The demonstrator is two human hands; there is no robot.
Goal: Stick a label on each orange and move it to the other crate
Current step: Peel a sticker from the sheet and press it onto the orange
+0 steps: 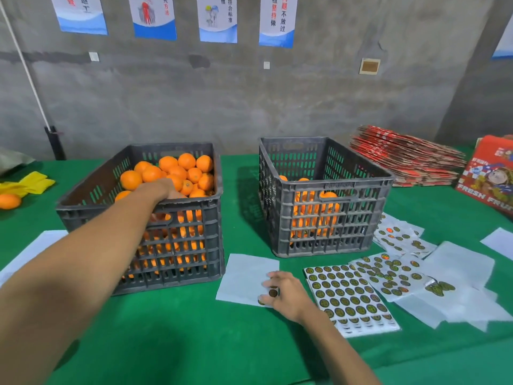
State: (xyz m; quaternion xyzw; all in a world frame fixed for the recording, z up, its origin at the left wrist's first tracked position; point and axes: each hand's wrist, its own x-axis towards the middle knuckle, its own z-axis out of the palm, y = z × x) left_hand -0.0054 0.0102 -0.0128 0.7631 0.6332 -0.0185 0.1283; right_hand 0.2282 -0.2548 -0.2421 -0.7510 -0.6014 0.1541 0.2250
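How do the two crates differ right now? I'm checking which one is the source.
The left crate is heaped with oranges to its rim; the right crate holds a low layer. The left hand reaches into the left crate; nothing reaches into the right. Both are dark slotted plastic.

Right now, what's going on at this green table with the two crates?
A person is labelling oranges. The left hand reaches into the fuller dark grey slatted plastic crate on the left, down among its oranges; whether it grips one is hidden. The right hand pinches a small round dark sticker over a nearly bare white backing sheet. A full sheet of round stickers lies beside it. The second grey crate, on the right, holds fewer oranges.
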